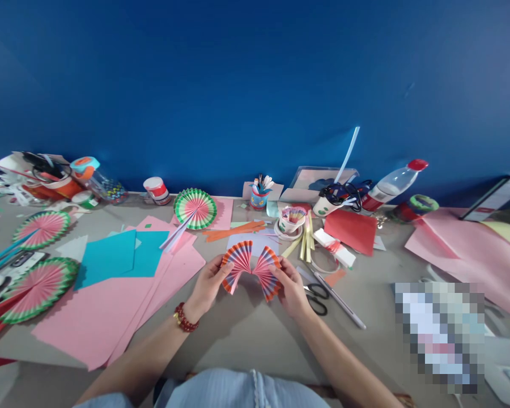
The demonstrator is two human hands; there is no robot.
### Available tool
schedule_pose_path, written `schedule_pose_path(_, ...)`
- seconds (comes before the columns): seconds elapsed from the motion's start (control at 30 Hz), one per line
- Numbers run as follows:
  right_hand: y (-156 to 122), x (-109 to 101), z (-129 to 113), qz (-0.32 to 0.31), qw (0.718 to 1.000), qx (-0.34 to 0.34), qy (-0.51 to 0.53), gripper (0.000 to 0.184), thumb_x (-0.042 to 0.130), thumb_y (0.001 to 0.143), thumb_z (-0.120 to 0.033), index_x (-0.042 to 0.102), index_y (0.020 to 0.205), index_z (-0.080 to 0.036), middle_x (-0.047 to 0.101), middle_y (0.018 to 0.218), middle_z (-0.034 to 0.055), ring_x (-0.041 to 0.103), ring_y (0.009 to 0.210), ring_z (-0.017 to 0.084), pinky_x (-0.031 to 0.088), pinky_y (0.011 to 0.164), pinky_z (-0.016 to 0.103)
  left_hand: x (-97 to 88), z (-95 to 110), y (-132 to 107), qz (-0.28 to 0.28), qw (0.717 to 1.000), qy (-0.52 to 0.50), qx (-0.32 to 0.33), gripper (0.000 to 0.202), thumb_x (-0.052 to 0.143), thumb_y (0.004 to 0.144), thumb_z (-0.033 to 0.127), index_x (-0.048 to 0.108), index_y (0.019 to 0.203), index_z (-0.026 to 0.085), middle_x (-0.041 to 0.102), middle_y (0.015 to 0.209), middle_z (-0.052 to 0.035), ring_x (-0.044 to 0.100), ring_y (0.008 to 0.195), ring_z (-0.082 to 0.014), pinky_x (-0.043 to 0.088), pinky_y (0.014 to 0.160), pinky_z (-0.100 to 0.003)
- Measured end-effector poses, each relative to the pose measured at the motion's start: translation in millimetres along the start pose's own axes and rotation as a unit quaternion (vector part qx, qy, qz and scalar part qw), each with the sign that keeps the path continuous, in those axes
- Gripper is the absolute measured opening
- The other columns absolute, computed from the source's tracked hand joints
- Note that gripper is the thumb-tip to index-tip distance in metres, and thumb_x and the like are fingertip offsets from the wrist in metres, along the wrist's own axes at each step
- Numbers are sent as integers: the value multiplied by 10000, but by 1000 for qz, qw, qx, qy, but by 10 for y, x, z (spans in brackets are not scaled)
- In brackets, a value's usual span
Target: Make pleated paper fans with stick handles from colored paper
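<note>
Between my two hands a pleated paper fan (pixel 239 262) is spread in a bow-tie shape, pink with orange and purple bands at its outer edge. My left hand (pixel 208 285) pinches its left half, thumb on the folds. The right half is gripped by my right hand (pixel 292 285), thumb in front. Both halves meet at a narrow middle, held above the grey table (pixel 246 334). Just right of my right hand lie black-handled scissors (pixel 317 298) and a silver pen-like tool (pixel 340 300). A lilac paper sheet (pixel 259 241) lies behind the fan.
Pink sheets (pixel 106 311) and teal sheets (pixel 106 260) cover the left side, near several finished watermelon-coloured round fans (pixel 198 207). At the back stand a glue tub (pixel 156 190), a cup (pixel 289 221) and a plastic bottle (pixel 393 184). Red paper (pixel 352 229) lies right of centre.
</note>
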State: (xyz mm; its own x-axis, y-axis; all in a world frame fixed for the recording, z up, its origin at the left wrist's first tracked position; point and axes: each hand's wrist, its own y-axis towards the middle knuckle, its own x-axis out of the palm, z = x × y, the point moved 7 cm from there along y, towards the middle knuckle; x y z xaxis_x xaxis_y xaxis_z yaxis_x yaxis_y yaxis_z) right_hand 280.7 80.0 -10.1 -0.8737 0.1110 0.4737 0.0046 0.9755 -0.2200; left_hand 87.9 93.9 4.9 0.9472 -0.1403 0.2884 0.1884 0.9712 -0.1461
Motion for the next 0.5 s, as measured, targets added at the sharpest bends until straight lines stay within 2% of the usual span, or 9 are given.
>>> schedule_pose_path(0.13,10,-36,43,-3,1000,-5,14,285,800,734,-381,599,861,-224,654,804,-6,633,699,171,552,682,302,6,48,-12,-19,999,18,28,311,659,863,451,659,983,164,669,729,-20,609,620,-151,458,564,-243)
schedule_pose_path(0.27,11,-53,89,-7,1000,4,0,286,784,749,-390,592,891,-233,669,840,5,628,681,176,538,627,294,-1,99,-17,-11,999,10,51,267,705,844,365,645,1023,176,685,853,-23,622,714,-142,485,681,-251)
schedule_pose_path(0.4,-8,-40,97,-5,1000,13,-5,318,807,716,-403,597,878,-227,673,803,10,625,654,172,524,586,272,-24,63,5,6,999,-39,35,222,729,823,335,653,953,172,688,850,-16,619,700,-124,491,681,-244)
schedule_pose_path(0.5,-31,-8,99,-14,1000,18,-2,322,819,704,-388,604,883,-228,678,815,6,636,688,172,520,616,265,-34,-22,24,9,993,-119,-2,219,753,801,313,639,926,174,709,862,-21,641,697,-126,513,681,-254)
